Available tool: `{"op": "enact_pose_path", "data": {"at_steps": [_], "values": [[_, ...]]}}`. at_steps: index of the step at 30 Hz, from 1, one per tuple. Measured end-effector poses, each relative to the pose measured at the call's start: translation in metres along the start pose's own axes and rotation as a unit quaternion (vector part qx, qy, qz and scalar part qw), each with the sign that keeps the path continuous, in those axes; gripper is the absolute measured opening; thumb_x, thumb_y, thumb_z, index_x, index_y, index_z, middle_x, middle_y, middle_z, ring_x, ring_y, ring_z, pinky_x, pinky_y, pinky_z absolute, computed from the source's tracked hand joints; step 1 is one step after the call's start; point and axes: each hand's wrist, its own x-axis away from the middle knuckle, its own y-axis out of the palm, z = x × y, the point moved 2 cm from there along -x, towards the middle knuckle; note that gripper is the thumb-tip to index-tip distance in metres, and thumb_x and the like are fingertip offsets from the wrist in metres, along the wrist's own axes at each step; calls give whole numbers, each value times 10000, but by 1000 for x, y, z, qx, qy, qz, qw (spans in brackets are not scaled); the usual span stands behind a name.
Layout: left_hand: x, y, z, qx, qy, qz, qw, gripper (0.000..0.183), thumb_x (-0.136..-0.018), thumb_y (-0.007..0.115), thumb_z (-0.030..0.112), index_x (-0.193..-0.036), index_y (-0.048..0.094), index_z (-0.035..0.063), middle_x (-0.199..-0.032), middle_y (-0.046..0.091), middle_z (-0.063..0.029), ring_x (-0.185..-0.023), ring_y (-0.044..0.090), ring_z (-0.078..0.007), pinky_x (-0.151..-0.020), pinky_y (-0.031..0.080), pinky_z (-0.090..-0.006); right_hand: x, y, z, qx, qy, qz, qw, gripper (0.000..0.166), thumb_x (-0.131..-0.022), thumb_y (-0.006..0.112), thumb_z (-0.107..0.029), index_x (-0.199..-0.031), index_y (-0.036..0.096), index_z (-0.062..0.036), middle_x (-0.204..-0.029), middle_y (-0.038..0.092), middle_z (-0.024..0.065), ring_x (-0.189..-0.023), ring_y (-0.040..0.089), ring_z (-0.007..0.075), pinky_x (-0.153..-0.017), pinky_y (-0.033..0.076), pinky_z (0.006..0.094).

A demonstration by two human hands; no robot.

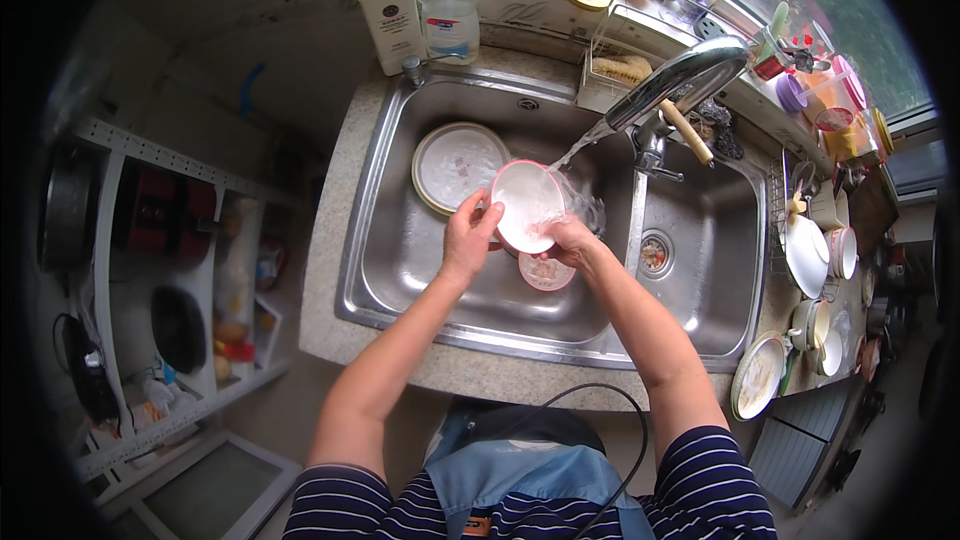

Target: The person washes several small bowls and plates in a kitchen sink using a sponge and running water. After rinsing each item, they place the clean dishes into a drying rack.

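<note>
A white bowl with a pink rim (523, 199) is tilted over the large basin, with water running into it. My left hand (471, 231) grips its left side, thumb on the rim. My right hand (571, 240) is at its lower right edge, the thumb inside the bowl and some fingers hidden. The stream falls from the chrome faucet (675, 82). Below my hands a second small pink-rimmed bowl (546, 275) rests in the steel sink (450, 304). A round pale plate or lid (459, 165) lies on the basin floor to the left.
Two pump bottles (390, 11) stand behind the sink's left corner. A wire caddy with a brush (621, 69) is behind the faucet. To the right, the smaller basin has a drain strainer (654, 253). Bowls and plates (808, 259) crowd the right counter; a stained plate (757, 379) overhangs its front edge.
</note>
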Motion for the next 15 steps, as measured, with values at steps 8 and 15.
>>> {"op": "enact_pose_path", "data": {"at_steps": [8, 15], "values": [[-25, 8, -38, -8, 35, 36, 999, 413, -731, 458, -1, -1144, 449, -12, -998, 554, -114, -850, 582, -190, -666, 513, -290, 10, -11, -22, 88, -147, 53, 984, 488, -642, 472, 68, -1124, 462, -5, -924, 573, 124, -647, 595, 218, -401, 473, 289], [-50, 11, -59, 200, -180, 115, 956, 351, -741, 533, -48, -1081, 492, 30, -969, 571, -140, -852, 593, -272, -656, 532, -453, 29, 22, -35, 380, -213, 128, 891, 675, -665, 569, -145, -1290, 322, -78, -970, 565, 199, -823, 595, 315, -681, 504, 384]]}}
